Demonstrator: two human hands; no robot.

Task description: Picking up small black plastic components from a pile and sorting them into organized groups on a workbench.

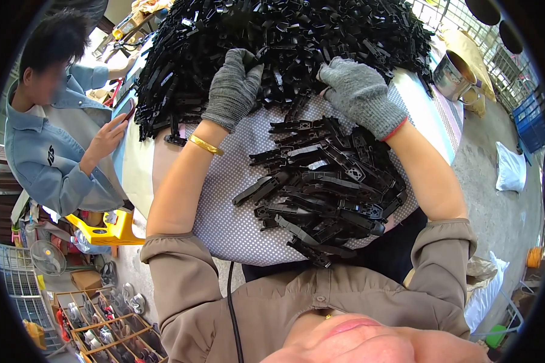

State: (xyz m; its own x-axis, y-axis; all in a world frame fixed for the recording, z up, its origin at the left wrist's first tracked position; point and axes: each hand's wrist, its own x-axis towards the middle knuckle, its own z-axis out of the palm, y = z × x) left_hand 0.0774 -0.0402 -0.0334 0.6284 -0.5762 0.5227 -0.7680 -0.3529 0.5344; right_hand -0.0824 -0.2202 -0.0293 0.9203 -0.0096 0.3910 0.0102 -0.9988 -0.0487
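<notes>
A big heap of black plastic parts (290,27) covers the far side of the table. My left hand (233,91), in a grey knitted glove, is at the heap's near edge with fingers bent and thumb out to the right. What its fingertips close on is lost among the dark parts. To the right, my right hand (360,94), in a grey glove with a red cuff edge, has its fingers curled at the heap's border; their grip is hidden. Between my forearms lies a smaller pile of long black plastic clip-like parts (327,181).
The table has a dotted cloth (224,206). At the left, a person (60,145) in a denim jacket holds a phone (129,109). A yellow plastic stool (106,230) stands below. A metal pot (453,75) is at the right, and a white sack (511,167) lies on the floor.
</notes>
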